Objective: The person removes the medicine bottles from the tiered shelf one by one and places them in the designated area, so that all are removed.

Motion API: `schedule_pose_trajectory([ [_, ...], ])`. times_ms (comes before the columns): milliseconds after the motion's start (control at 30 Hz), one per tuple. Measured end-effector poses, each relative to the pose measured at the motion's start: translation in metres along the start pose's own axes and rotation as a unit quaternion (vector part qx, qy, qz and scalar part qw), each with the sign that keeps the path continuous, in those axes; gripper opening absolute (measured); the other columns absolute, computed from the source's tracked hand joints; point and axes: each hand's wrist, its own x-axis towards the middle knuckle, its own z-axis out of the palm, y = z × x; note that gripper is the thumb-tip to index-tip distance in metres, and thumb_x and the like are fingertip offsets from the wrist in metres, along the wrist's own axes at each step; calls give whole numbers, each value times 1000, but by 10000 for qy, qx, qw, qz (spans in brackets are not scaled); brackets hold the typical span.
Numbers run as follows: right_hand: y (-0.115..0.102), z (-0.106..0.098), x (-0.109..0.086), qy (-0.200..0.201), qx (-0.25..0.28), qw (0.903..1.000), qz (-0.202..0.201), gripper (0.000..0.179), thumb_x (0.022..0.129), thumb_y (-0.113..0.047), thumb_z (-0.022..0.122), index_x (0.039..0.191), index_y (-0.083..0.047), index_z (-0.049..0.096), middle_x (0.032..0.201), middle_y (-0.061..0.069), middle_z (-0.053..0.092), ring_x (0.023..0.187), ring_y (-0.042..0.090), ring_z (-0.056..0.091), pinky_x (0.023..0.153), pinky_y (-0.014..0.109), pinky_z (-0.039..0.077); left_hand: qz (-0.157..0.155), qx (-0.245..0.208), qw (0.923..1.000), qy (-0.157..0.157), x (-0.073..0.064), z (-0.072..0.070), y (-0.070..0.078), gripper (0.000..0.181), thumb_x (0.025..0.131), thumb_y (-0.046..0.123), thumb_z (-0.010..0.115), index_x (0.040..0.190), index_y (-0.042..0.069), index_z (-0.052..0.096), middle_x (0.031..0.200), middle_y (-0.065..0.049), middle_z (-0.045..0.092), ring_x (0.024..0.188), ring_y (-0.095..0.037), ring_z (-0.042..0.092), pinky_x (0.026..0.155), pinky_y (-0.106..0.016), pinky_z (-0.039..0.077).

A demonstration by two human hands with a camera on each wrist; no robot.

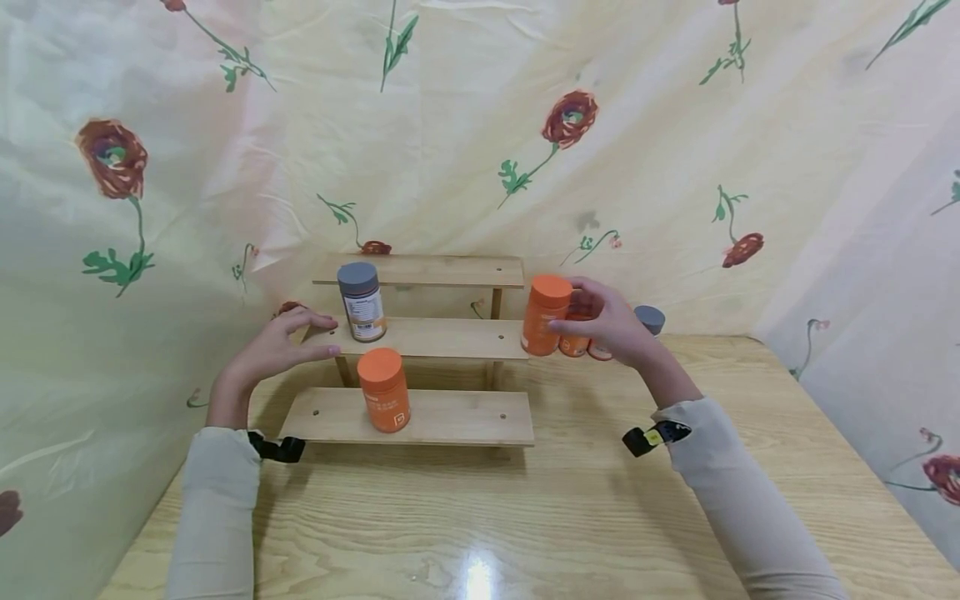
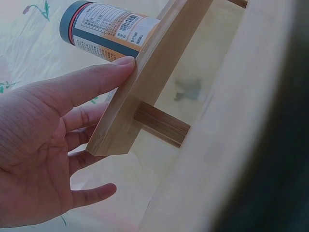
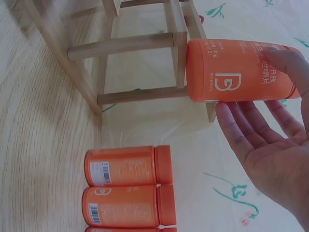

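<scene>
My left hand (image 1: 273, 350) is at the left end of the tiered wooden shelf's (image 1: 442, 337) middle step. In the left wrist view its thumb lies on the step's front edge, with the other fingers partly hidden behind the board. Beside it, a grey-capped pill bottle (image 1: 363, 304) stands on that step. An orange pill bottle (image 1: 384, 392) stands on the lowest step. My right hand (image 1: 603, 321) grips another orange pill bottle (image 3: 227, 72), upright at the right end of the middle step, thumb in front and fingers behind. Whether its base rests fully on the board I cannot tell.
More orange bottles (image 3: 120, 205) stand in a row on the wooden table (image 1: 420, 525), right of the shelf and partly behind my right hand. A grey cap (image 1: 649, 318) shows past my right wrist. Flower-printed sheeting (image 1: 450, 167) hangs close behind.
</scene>
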Motion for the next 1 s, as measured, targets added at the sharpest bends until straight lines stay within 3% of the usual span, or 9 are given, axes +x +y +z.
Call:
schedule_pose_trajectory([
  [133, 3, -3, -2, 83, 25, 10000, 34, 57, 89, -16, 80, 139, -15, 54, 126, 1, 68, 115, 24, 67, 91, 30, 58, -18, 9, 10000, 0, 1, 0, -1, 54, 92, 37, 77, 134, 6, 64, 141, -18, 56, 132, -38, 48, 111, -64, 38],
  [500, 12, -7, -5, 270, 27, 9994, 235, 56, 89, -17, 80, 139, -13, 54, 125, -1, 68, 110, 15, 68, 90, 26, 58, -48, 46, 10000, 1, 2, 0, -5, 57, 92, 40, 77, 135, 6, 63, 142, -18, 55, 133, -38, 48, 111, -64, 37],
  [1000, 40, -10, -6, 358, 258, 9975, 546, 57, 88, -12, 81, 138, -7, 54, 116, -4, 70, 102, 14, 69, 86, 26, 59, 79, -4, 10000, 51, 3, 1, -6, 55, 91, 37, 78, 133, 5, 65, 140, -19, 56, 131, -38, 48, 111, -64, 38],
])
